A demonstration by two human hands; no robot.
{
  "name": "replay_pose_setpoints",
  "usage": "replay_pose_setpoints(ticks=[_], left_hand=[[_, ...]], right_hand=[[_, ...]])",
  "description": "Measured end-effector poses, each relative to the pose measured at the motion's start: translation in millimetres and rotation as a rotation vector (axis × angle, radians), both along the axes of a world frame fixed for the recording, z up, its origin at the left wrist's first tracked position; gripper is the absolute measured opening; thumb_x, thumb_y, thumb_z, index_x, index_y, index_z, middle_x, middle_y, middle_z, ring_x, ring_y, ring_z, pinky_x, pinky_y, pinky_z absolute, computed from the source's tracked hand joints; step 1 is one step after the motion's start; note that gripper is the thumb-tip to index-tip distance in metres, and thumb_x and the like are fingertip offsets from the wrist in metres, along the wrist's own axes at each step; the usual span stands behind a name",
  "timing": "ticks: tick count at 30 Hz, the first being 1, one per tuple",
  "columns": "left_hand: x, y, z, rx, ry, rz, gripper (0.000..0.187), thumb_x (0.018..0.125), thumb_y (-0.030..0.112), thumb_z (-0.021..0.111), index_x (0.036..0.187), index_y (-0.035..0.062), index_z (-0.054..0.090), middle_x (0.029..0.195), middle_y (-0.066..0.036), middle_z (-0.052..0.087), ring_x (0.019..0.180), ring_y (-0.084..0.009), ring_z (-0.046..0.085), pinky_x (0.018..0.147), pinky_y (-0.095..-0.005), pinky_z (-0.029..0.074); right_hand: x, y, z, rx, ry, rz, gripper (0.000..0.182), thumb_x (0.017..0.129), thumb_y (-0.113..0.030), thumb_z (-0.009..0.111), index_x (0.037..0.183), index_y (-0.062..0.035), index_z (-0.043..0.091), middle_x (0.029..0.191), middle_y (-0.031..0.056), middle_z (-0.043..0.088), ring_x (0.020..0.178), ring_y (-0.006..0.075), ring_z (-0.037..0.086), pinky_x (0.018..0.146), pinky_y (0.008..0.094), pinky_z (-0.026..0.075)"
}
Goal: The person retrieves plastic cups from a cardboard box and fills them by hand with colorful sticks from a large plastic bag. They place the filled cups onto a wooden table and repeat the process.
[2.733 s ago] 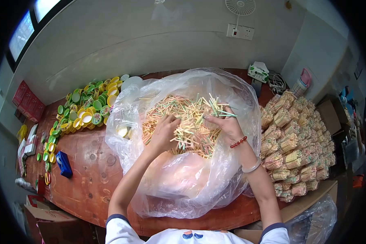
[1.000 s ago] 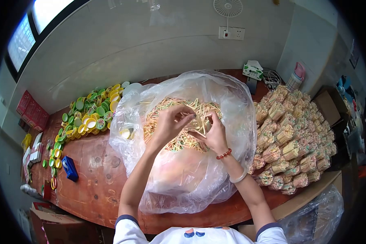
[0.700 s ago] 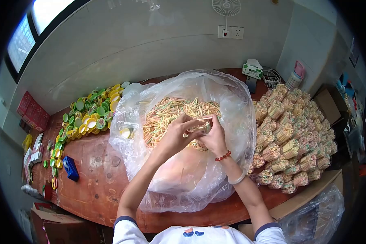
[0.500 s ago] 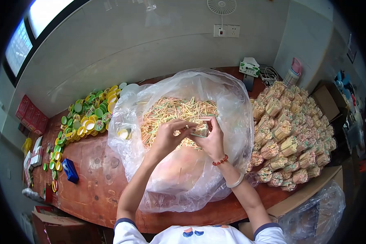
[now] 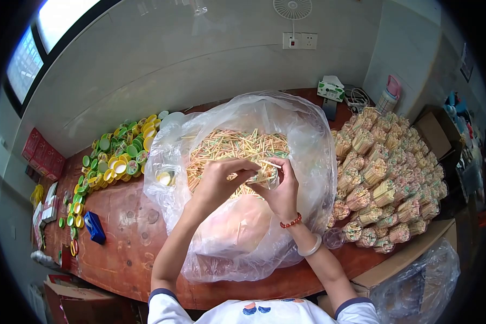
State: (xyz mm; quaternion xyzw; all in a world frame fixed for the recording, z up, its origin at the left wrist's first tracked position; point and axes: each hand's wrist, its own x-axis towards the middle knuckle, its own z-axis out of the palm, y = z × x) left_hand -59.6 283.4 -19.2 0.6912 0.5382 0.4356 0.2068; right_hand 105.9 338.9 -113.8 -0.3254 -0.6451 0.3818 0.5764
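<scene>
Thin pastel sticks (image 5: 237, 146) lie heaped inside a large clear plastic bag (image 5: 308, 135) spread open on the table. Over the heap, my right hand (image 5: 281, 186) is curled around a small clear cup of sticks (image 5: 267, 174), whose walls are mostly covered by the fingers. My left hand (image 5: 221, 178) is at the cup's left side, thumb and fingertips pinched together close to the sticks. Whatever sits between those left fingertips is too small to make out. Beneath both wrists, the near part of the bag bulges over something pinkish.
Many stick-filled clear cups (image 5: 383, 189) are piled at the right. Yellow and green lids (image 5: 119, 164) spread across the left, with a blue tape dispenser (image 5: 94, 228) nearer me. A tissue box (image 5: 331, 89) and a pink-topped bottle (image 5: 389, 97) stand at the back.
The fingers of my left hand have shifted slightly at the cup. My right hand has turned a little, and the stick tops in the cup show more clearly.
</scene>
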Motion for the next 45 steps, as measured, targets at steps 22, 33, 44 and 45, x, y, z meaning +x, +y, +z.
replay_pose_setpoints(ticks=[22, 33, 44, 45], left_hand=[[13, 0, -19, 0.173, 0.425, -0.024, 0.031, 0.094, 0.012, 0.069, 0.124, 0.0037, 0.068, 0.112, -0.015, 0.073, 0.098, -0.0301, 0.067, 0.084, -0.042, 0.057], [30, -4, 1, 0.155, 0.476, -0.284, 0.049, 0.09, 0.02, 0.073, 0.136, 0.0085, 0.064, 0.128, -0.007, 0.069, 0.121, -0.0298, 0.058, 0.111, -0.0459, 0.04], [31, -11, -5, 0.226, 0.141, -0.04, 0.023, 0.089, 0.009, 0.075, 0.111, 0.0068, 0.076, 0.099, -0.011, 0.074, 0.09, -0.0293, 0.073, 0.077, -0.0393, 0.06], [29, -15, 0, 0.226, 0.142, -0.041, 0.023, 0.089, 0.009, 0.075, 0.111, 0.0068, 0.076, 0.099, -0.011, 0.074, 0.09, -0.0293, 0.073, 0.077, -0.0393, 0.06]], right_hand=[[8, -26, -3, -0.101, 0.09, 0.016, 0.066, 0.068, -0.013, 0.096, 0.121, 0.001, 0.058, 0.113, 0.0139, 0.067, 0.102, 0.0225, 0.067, 0.089, 0.0359, 0.055], [12, -41, 7, 0.013, -0.085, -0.064, 0.056, 0.072, -0.006, 0.089, 0.117, 0.0007, 0.056, 0.109, 0.0158, 0.067, 0.1, 0.0257, 0.069, 0.085, 0.0381, 0.056], [16, -39, -1, 0.046, -0.045, -0.057, 0.064, 0.068, -0.01, 0.094, 0.119, 0.0008, 0.058, 0.112, 0.0158, 0.067, 0.102, 0.0265, 0.069, 0.086, 0.038, 0.056], [16, -41, 1, 0.022, -0.024, -0.057, 0.064, 0.068, -0.011, 0.094, 0.119, 0.0006, 0.059, 0.112, 0.0155, 0.067, 0.103, 0.0273, 0.068, 0.088, 0.0385, 0.056]])
